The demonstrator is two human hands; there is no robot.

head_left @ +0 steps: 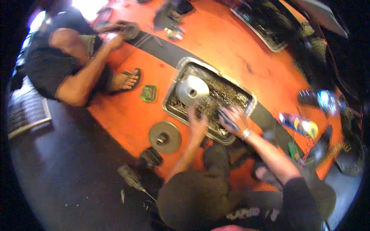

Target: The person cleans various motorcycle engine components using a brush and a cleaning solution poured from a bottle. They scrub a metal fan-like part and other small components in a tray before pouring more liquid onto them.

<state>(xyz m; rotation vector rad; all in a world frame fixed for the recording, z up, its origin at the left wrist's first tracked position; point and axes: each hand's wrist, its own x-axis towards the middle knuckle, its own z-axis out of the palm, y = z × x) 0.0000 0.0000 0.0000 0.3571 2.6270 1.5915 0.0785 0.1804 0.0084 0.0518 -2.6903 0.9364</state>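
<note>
Head view, and both bare hands are at the metal tray (250,103), working low over its dark, wet-looking contents! Left hand (197,120) first: forearm angled up from below, wrist at the tray's near edge, fingers bent and spread a little, pointing inward just below the silver cone-shaped disc (187,90). Whether those fingertips grip anything, I cannot tell (blur and a busy, glittering background are no help). Across to the right hand (236,117), forearm slanting in from the lower right, a pale band (246,133) at the wrist, palm turned down. Its fingers are closed around a dark, longish object (228,120), held over the tray's near right part; what it is exactly stays unclear. That silver disc sits inside the tray, toward the left end, its hub facing up. Outside, near the left forearm, a round metal part (165,137) with a central hub lies on the orange floor (119,111). Beyond, a small green-edged box (148,93) lies between the tray and a crouching co-worker (73,65).
</note>
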